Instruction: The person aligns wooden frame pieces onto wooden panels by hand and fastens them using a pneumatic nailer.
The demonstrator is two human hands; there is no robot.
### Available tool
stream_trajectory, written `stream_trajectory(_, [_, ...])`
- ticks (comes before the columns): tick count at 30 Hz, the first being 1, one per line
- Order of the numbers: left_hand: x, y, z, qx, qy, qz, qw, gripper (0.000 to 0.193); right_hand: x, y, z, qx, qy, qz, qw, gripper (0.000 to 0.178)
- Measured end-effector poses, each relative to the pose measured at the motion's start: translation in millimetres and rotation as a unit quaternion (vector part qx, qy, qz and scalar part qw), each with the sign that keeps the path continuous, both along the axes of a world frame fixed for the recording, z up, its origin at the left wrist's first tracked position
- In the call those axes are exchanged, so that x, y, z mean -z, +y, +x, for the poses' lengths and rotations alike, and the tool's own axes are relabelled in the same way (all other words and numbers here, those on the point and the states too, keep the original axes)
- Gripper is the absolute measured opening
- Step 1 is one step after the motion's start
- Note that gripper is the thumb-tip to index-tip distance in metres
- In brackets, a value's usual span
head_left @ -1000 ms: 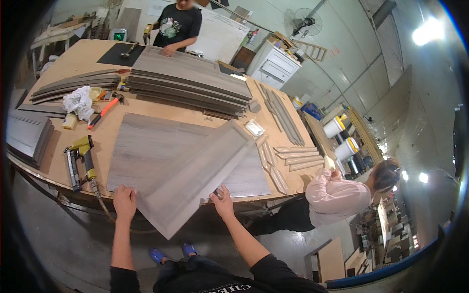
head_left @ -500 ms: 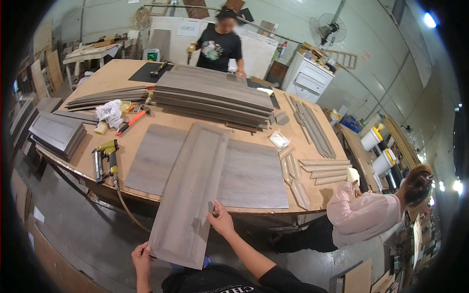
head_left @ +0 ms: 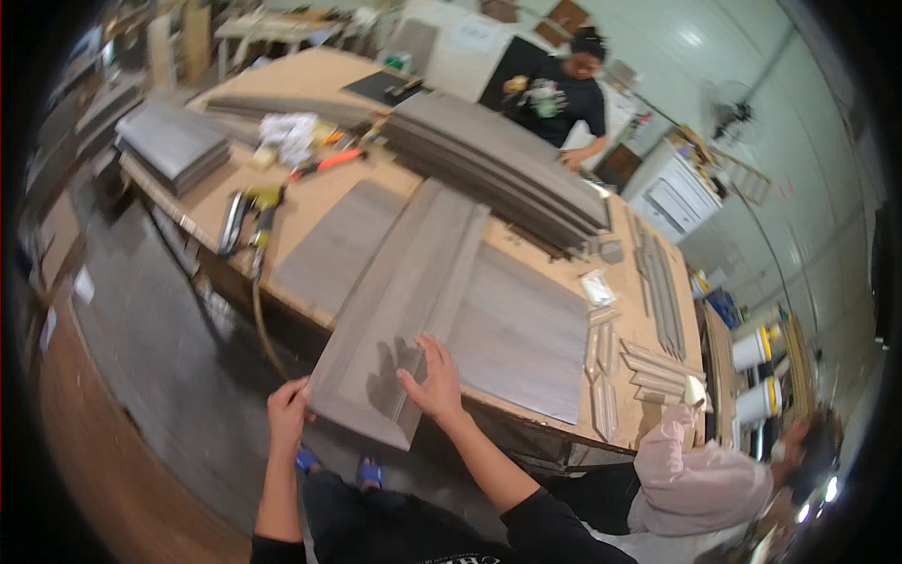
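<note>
A long grey wood-grain panel (head_left: 390, 301) with a raised frame lies across the table, its near end jutting past the front edge. My left hand (head_left: 288, 406) is closed on the panel's near left corner, thumb on top. Over the near right edge, my right hand (head_left: 434, 381) has its fingers spread and casts a shadow on the panel. Whether it touches the surface I cannot tell. Beneath the panel are flat grey boards, one showing at left (head_left: 343, 240) and one at right (head_left: 526, 329).
Left of the panel stand a nail gun (head_left: 252, 218) with its hose and an orange-handled hammer (head_left: 329, 164). A panel stack (head_left: 503, 174) fills the far side, where a co-worker (head_left: 554, 99) stands. Mitred strips (head_left: 658, 371) lie right, near another person (head_left: 700, 470).
My right hand has come off its grip on the panel's right edge and spread its fingers. The near end of the panel has moved forward, toward the table. The whole view has tilted.
</note>
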State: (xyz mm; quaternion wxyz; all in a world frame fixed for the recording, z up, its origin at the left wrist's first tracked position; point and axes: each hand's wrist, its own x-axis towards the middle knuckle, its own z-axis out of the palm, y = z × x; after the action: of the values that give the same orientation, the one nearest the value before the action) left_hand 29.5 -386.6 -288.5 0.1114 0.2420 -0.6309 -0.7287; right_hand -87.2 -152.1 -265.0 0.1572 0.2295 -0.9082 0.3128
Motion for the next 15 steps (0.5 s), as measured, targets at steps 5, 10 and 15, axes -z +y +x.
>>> stream_trajectory(5, [20.2, 10.3, 7.0, 0.016, 0.001, 0.06, 0.998, 0.028, -11.9, -41.2, 31.7, -0.186, -0.164, 0.006, 0.969, 0.06])
stream_trajectory(10, [27.6, 13.3, 36.0, 0.017, 0.049, 0.167, 0.985, 0.036, -12.7, -60.9, 48.3, -0.205, -0.126, 0.082, 0.967, 0.063])
stream_trajectory(15, [38.8, 29.2, 42.6, -0.031, 0.115, 0.057, 0.991, 0.033, 0.9, -66.7, 57.6, -0.19, -0.144, 0.034, 0.971, 0.06])
